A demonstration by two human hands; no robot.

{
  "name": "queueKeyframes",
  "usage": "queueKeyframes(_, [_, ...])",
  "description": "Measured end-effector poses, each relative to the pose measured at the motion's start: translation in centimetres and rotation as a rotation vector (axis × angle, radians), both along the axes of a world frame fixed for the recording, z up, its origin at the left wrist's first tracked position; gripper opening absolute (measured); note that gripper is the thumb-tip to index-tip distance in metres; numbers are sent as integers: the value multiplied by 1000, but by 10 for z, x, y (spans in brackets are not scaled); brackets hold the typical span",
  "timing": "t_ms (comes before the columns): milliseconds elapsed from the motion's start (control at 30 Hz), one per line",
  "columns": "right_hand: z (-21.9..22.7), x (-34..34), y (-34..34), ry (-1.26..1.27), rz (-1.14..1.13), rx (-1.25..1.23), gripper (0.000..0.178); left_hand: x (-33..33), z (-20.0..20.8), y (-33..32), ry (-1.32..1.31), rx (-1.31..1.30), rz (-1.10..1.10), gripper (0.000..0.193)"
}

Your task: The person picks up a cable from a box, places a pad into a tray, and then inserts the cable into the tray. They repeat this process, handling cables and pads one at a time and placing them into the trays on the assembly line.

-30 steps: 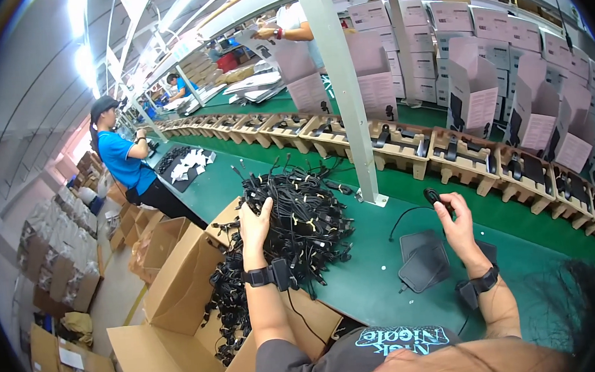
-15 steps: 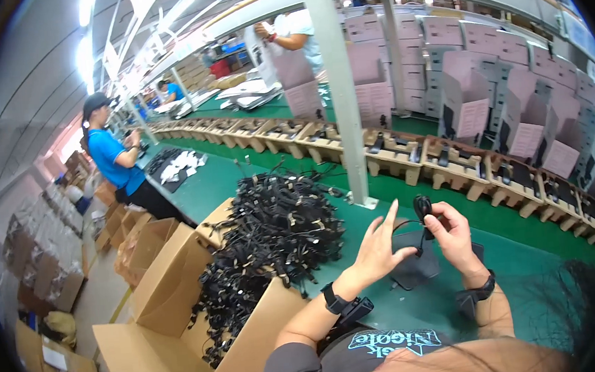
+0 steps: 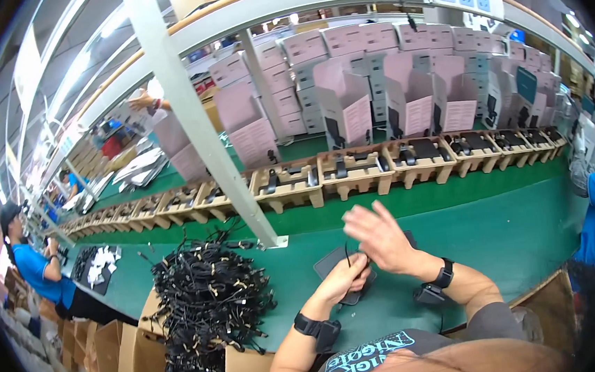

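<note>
My left hand (image 3: 345,280) is closed around a black cable, and a short length of the cable (image 3: 347,250) sticks up above the fingers. The rest of it is hidden in the grip. Close beside it on the right, my right hand (image 3: 384,238) is open, fingers stretched out and pointing up and away. Beneath both hands a dark flat pad (image 3: 326,262) lies on the green table (image 3: 496,226), partly covered by them. To the left rises a large heap of bundled black cables (image 3: 211,291).
An open cardboard box (image 3: 138,359) stands at the heap's near side. Beyond the table runs a row of moulded brown trays (image 3: 352,171) with black parts, pale printed boxes (image 3: 344,105) behind. A metal post (image 3: 198,117) rises in front. A person in blue (image 3: 35,266) works at far left.
My view has swung to the right. The coiled black cable was in my right hand while the left was open; now the left is closed on the cable and the right is open.
</note>
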State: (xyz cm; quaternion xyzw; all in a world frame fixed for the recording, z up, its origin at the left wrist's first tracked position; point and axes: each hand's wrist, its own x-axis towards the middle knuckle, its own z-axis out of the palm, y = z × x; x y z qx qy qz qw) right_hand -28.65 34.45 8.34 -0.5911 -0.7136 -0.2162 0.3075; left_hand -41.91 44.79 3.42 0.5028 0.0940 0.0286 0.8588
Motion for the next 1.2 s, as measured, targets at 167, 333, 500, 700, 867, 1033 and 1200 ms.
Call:
queueKeyframes(167, [-4,13,-21,-20,177,-389,48,-6,4,11,63,3,-220,22])
queueKeyframes(333, [17,22,-21,-104,-162,-614,28,7,-13,30,-65,81,200,27])
queueKeyframes(500, [36,118,10,42,-560,-52,27,6,-72,77,-34,365,777,23])
queueKeyframes(700, [28,222,44,-155,-866,-106,23,-1,-102,99,-13,441,890,29])
queueKeyframes(867, [24,241,74,-254,-970,-556,18,-2,-108,107,-11,489,910,30])
queueKeyframes(1033, [26,243,109,-350,-994,-747,18,-10,-105,113,2,474,927,30])
queueKeyframes(1200, [0,254,132,-388,-1105,-863,19,-11,-106,118,24,455,931,30])
